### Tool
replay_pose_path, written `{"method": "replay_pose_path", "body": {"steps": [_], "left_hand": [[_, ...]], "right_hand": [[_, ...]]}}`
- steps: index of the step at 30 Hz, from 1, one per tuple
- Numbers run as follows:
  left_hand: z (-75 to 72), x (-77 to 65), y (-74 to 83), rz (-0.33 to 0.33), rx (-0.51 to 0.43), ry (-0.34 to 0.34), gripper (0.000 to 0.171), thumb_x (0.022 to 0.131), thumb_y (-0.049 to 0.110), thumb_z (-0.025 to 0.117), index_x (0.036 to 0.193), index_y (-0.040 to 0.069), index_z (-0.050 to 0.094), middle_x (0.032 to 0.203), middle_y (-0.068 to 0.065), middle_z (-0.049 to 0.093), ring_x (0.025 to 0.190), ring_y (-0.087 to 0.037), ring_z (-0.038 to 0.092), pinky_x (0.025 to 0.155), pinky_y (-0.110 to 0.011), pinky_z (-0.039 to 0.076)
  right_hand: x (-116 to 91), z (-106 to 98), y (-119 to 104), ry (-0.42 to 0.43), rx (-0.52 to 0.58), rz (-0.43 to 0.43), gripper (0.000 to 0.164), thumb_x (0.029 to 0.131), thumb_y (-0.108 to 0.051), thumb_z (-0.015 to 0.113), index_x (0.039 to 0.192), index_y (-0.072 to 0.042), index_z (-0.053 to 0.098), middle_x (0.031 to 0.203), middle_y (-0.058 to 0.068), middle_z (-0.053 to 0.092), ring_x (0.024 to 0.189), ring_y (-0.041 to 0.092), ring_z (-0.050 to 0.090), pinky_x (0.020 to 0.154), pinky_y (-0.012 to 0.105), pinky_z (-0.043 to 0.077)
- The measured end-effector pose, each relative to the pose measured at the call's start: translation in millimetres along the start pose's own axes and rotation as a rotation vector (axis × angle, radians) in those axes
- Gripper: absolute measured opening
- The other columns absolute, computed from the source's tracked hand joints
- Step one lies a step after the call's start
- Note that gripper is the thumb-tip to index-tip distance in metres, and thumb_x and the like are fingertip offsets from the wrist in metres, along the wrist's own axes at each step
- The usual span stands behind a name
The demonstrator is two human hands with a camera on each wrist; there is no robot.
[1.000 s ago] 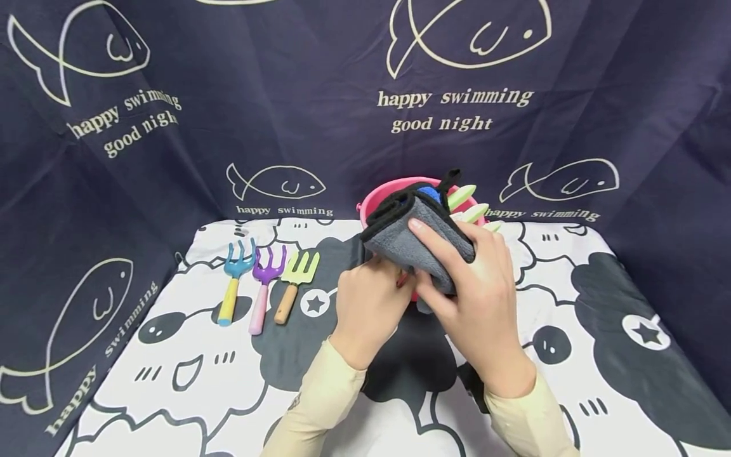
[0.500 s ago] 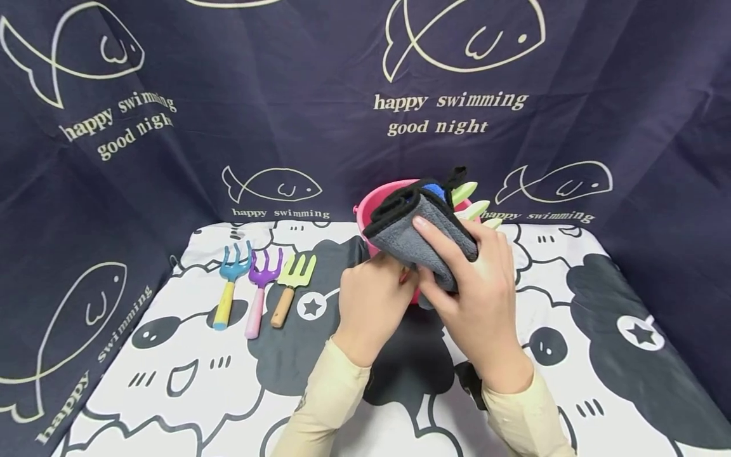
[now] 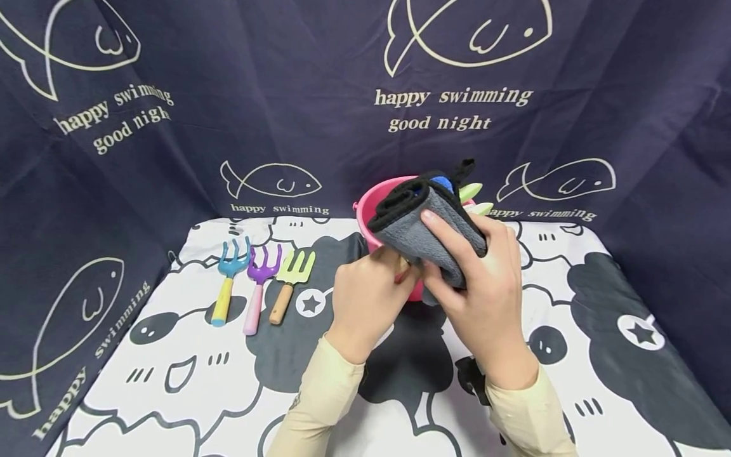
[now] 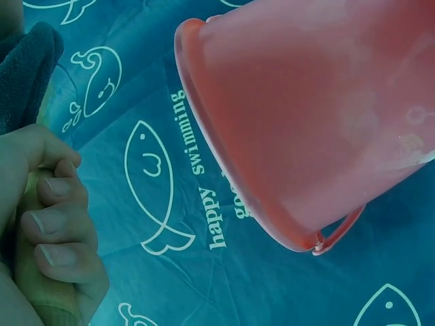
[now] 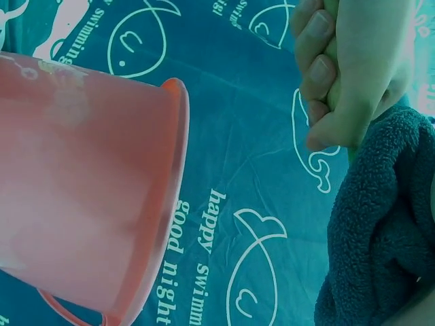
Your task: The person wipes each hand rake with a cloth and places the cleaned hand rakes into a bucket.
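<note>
My left hand (image 3: 365,301) is curled round the wooden handle (image 4: 37,268) of a hand fork, knuckles up in the head view. Pale green tines (image 3: 471,192) of this fork poke out past the towel on the far right side. With thumb and fingers, my right hand (image 3: 485,285) holds a folded grey towel (image 3: 442,231), black-edged and blue inside, against the fork's head. The towel covers most of that head. Behind both hands stands a pink bucket (image 3: 368,212), partly hidden by towel and hands; the left wrist view shows its wall apart from the hand.
Three hand forks lie side by side at the left: one blue with a yellow handle (image 3: 223,301), one purple with a pink handle (image 3: 254,310), one pale green with a wooden handle (image 3: 282,304). A cartoon-print cloth (image 3: 188,343) covers the table; a dark fish-print curtain (image 3: 320,82) rises behind.
The towel and right hand have shifted slightly right and up along the fork's head. Fewer green tines show past the towel now. The left hand keeps its grip on the handle.
</note>
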State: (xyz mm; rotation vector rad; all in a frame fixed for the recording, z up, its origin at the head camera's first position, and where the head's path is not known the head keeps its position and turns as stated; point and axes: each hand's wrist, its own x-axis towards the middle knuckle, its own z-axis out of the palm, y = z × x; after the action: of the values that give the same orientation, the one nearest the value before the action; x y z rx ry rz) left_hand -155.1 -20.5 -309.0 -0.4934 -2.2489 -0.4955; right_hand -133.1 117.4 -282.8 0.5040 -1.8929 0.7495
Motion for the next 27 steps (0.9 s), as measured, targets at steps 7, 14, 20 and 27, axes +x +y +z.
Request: {"method": "replay_pose_path", "body": {"steps": [7,14,20,27], "left_hand": [[-4.8,1.4,0.5,0.005,-0.028,0.011,0.017,0.074,0.019,0.069,0.065,0.016,0.056,0.046,0.005,0.046,0.037,-0.01,0.037,0.034,-0.029,0.03],[-4.8,3.0,-1.3,0.037,-0.025,0.028,0.008,0.073,0.011,0.063,0.069,0.015,0.057,0.045,0.003,0.045,0.036,-0.009,0.035,0.034,-0.024,0.028],[-5.5,3.2,-2.4,0.046,-0.026,0.027,0.009,0.075,0.013,0.063,0.069,0.015,0.057,0.045,0.002,0.045,0.036,-0.009,0.036,0.034,-0.024,0.029],[-5.2,2.0,-3.0,0.054,-0.016,0.026,0.012,0.075,0.014,0.062,0.068,0.014,0.053,0.045,0.003,0.045,0.037,-0.009,0.036,0.034,-0.026,0.03]], "right_hand": [[1.3,-3.0,1.1,0.038,0.005,-0.001,0.04,0.076,-0.011,0.065,0.115,-0.013,0.071,0.107,0.035,0.06,0.092,0.046,0.05,0.079,0.057,0.038],[2.3,-4.5,7.8,0.102,0.0,0.043,0.039,0.074,-0.009,0.065,0.112,-0.012,0.071,0.107,0.037,0.06,0.099,0.045,0.052,0.084,0.058,0.04],[2.5,-4.0,7.0,0.113,0.002,0.052,0.038,0.075,-0.009,0.065,0.112,-0.012,0.072,0.107,0.037,0.059,0.1,0.045,0.052,0.084,0.058,0.04],[3.6,-5.8,5.8,0.14,-0.021,0.072,0.037,0.076,-0.007,0.065,0.112,-0.013,0.072,0.105,0.038,0.059,0.1,0.045,0.052,0.083,0.058,0.04]]}}
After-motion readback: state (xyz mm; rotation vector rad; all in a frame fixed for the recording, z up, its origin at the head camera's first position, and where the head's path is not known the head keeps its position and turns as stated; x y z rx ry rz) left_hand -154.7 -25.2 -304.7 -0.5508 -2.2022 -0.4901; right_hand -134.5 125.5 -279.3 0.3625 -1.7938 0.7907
